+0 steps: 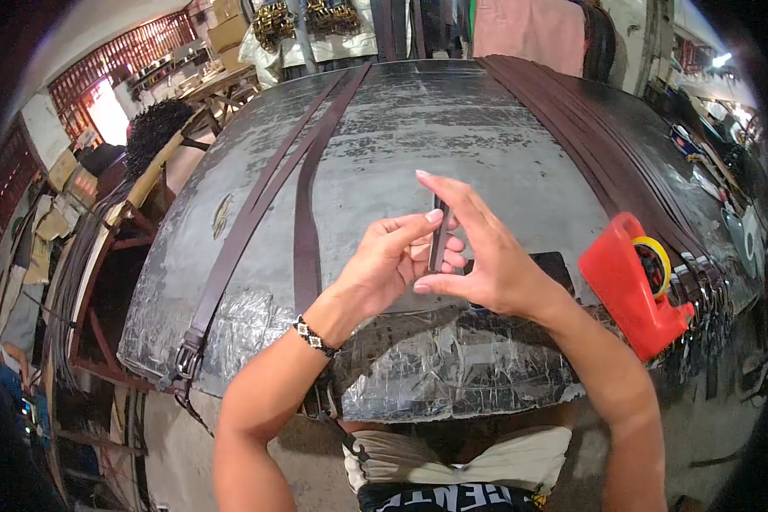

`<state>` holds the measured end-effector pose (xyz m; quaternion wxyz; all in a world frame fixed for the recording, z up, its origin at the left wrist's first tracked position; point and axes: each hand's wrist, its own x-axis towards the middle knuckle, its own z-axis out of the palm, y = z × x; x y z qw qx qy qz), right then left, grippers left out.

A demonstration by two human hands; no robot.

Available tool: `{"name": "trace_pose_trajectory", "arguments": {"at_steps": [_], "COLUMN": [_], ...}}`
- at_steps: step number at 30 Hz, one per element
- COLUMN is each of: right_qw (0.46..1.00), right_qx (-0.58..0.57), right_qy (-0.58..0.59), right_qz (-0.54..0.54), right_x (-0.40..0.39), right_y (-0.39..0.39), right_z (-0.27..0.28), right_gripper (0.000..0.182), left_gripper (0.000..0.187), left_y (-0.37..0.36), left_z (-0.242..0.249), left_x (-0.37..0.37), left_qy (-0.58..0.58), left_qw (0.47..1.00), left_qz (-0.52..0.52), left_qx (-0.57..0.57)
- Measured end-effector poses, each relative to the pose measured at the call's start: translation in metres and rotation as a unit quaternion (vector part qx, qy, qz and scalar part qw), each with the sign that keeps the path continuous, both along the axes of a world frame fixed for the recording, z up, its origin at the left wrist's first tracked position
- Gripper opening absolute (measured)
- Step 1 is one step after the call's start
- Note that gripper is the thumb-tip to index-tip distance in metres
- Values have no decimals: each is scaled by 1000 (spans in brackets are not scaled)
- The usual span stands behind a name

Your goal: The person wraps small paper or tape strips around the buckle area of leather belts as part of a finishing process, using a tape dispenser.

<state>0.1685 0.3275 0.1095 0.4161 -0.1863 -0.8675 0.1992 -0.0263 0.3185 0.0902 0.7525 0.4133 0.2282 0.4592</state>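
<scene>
My left hand (392, 256) pinches a short dark strip (439, 239) between thumb and fingers, held upright above the table. My right hand (495, 247) is beside it, with thumb and forefinger spread wide around the strip's two ends. Whether any right finger touches the strip is hard to see. Brown leather belts (305, 222) lie lengthwise on the table to the left, one with a dark buckle (188, 358) at the near edge. Behind my right wrist is a dark flat object (550, 269), partly hidden.
The worn grey table (401, 154) has clear tape along its near edge. At right are a bundle of brown belts (572, 128), a red plastic container (627, 290) and a yellow tape roll (653, 264). Wooden racks with hanging straps (55, 282) stand at left.
</scene>
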Motion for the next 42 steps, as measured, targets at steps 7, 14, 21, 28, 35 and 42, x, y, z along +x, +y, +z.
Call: {"name": "trace_pose_trajectory", "arguments": {"at_steps": [7,14,21,28,35,42], "right_qw": [990,977,944,942,945,945], "right_qx": [93,167,254,249,238,241], "right_qy": [8,25,-22,-6,9,-5], "right_qz": [-102,-128,-208,-227,-223,-220], "right_x": [1,-2,-4,-2,-2,-1], "right_y": [0,2,-5,-5,-7,-5], "right_z": [1,-16,-19,-19,-15,-14], "right_gripper": [64,20,18,17,18,13], "left_gripper": [32,23,20,33,36,27], "left_y": [4,2,-2,1,0,0], "left_z": [0,0,5,-8,-4,-4], "left_x": [4,5,18,5,7,10], "left_qy": [6,13,50,19,17,10], "left_qw": [990,981,970,980,978,977], "left_qz": [141,181,233,196,208,210], "left_qx": [-22,-64,-52,-29,18,28]}}
